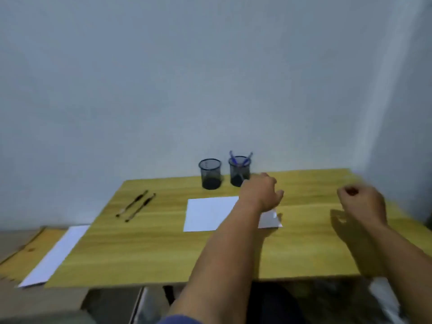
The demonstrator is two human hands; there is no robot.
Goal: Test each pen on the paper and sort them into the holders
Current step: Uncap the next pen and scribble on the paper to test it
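While your wooden table (163, 249) carries everything for this job, notice how it is laid out: testing ground in the middle, storage at the back against the wall, untested stock off to your left. The sheet of paper (208, 213) lies flat in front of you, close enough to scribble on without leaning, and your left forearm crosses over its right part. A second white sheet (56, 253) sits at the far left, hanging partly over the table's edge, well apart from the work.

Behind the paper stand two black mesh holders side by side. The left holder (210, 173) looks to have no pens in it; the right holder (239, 171) has blue pens (243, 160) leaning out of it, so I judge one sort is already under way.

Your left hand (263, 195) hovers just beside the right holder, fingers loosely curled and seemingly grasping nothing, though blur hides the fingertips. Your right hand (362, 202) floats above the table's right side, clenched loosely with nothing visible inside.

Two dark pens (136, 206) lie parallel, near each other, at the left, probably awaiting their test.
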